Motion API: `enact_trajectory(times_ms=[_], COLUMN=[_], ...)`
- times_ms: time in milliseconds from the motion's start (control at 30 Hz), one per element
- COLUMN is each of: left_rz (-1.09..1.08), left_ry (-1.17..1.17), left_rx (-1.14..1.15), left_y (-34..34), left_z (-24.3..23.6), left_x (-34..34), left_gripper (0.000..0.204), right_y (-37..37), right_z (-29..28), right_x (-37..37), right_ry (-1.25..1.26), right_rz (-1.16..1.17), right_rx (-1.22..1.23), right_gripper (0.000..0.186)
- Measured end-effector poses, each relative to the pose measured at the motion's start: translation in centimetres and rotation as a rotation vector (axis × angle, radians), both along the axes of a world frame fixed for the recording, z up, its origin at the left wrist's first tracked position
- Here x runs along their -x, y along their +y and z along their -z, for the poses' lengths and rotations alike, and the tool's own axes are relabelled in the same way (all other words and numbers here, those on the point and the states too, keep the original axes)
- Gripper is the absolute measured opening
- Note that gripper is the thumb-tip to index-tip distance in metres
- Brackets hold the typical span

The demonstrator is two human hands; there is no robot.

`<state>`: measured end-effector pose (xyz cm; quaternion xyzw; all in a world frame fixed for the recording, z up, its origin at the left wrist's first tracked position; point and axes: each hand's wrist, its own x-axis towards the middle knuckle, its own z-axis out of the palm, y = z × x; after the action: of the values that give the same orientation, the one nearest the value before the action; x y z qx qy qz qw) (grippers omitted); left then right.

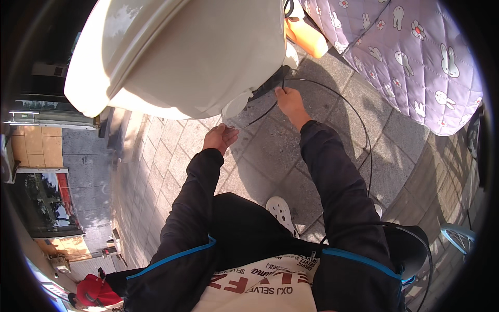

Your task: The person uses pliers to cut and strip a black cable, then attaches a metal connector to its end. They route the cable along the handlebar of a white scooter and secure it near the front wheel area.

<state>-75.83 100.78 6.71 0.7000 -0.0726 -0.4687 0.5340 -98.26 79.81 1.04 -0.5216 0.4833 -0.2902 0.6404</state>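
Note:
A thin black cable (pixel 264 115) runs between my two hands, below a rounded cream-coloured body (pixel 202 57) that looks like part of a scooter. My left hand (pixel 220 137) is closed near one end of the cable, where a thinner, lighter piece shows at the fingertips. The fingers of my right hand (pixel 292 105) pinch the cable farther along, beside a dark part (pixel 270 83) under the cream body. From there the cable arcs to the right and down past my right sleeve, and a black loop shows near my right elbow.
A purple quilted cover (pixel 410 57) with rabbits and flowers hangs at the upper right, next to an orange object (pixel 307 37). Paving stones (pixel 265 151) lie underfoot. A blue-rimmed wheel (pixel 458 238) stands at the right. On the left are a building front and red fabric (pixel 97 292).

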Motion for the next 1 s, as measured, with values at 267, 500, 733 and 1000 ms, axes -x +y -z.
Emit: enact_trajectory(times_ms=[267, 500, 733, 1000], left_rz=[0.761, 0.140, -0.209, 0.247], left_ry=[-0.893, -0.793, 0.433, -0.166], left_rx=[-0.314, 0.154, 0.320, 0.481], left_y=[-5.2, -6.0, -13.3, -12.1], left_z=[6.3, 21.7, 22.9, 6.3], left_x=[2.9, -10.2, -3.3, 4.5], left_gripper=[0.032, 0.019, 0.011, 0.009], right_y=[-3.4, 0.8, 6.2, 9.8], right_z=[0.4, 7.6, 9.5, 13.7], right_x=[6.2, 18.7, 31.7, 36.4], right_ry=[0.340, 0.601, 1.060, 1.177], right_rz=[-0.086, -0.146, 0.150, -0.022], right_rx=[0.294, 0.196, 0.040, -0.088], right_gripper=[0.044, 0.040, 0.043, 0.049])
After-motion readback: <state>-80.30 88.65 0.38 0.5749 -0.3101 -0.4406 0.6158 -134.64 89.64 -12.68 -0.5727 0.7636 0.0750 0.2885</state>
